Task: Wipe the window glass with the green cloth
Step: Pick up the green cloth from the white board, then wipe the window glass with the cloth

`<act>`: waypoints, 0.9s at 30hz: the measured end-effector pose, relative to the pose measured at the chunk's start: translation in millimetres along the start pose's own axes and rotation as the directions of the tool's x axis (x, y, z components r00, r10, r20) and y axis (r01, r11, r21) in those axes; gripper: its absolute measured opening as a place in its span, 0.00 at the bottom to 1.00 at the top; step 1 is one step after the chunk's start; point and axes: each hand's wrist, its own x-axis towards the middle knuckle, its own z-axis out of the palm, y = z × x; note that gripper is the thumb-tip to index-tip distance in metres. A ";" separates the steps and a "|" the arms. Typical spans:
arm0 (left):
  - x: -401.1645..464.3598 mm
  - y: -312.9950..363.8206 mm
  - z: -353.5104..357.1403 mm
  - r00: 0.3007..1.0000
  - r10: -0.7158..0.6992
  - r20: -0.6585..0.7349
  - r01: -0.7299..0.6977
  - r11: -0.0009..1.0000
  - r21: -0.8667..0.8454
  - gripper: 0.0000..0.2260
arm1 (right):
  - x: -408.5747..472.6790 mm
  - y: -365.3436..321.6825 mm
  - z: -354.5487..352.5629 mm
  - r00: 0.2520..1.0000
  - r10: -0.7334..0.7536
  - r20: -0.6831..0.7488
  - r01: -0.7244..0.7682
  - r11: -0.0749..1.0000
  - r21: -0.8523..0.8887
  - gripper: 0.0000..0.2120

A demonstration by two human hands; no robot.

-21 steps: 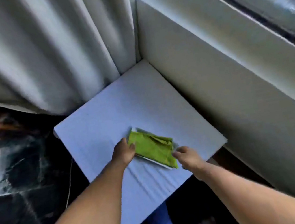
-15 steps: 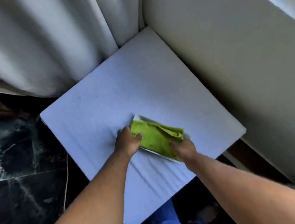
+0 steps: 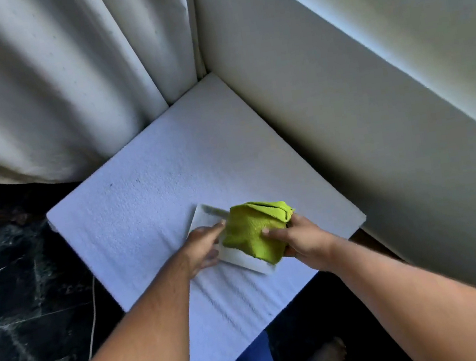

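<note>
Your right hand point(image 3: 302, 237) is clamped around the green cloth point(image 3: 253, 233). Your left hand point(image 3: 202, 248), fingers spread, seems to press the white tray point(image 3: 205, 215).

No readable text anywhere here. Nothing printed on the green cloth point(image 3: 253, 233), no tag or brand showing, and the white tray point(image 3: 241, 259) under it is plain too (at least the parts that aren't covered). The white foam board point(image 3: 147, 199) has a couple of tiny dark specks, but those aren't letters. The curtain point(image 3: 49, 84) and the wall point(image 3: 361, 132) carry no labels, numbers or signs.
</note>
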 end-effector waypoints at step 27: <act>-795.5 287.6 456.5 -0.493 0.813 0.310 -0.859 -0.512 -0.022 0.08 | -819.3 -172.1 -269.0 -0.721 -0.631 -0.288 0.029 0.388 -0.921 0.28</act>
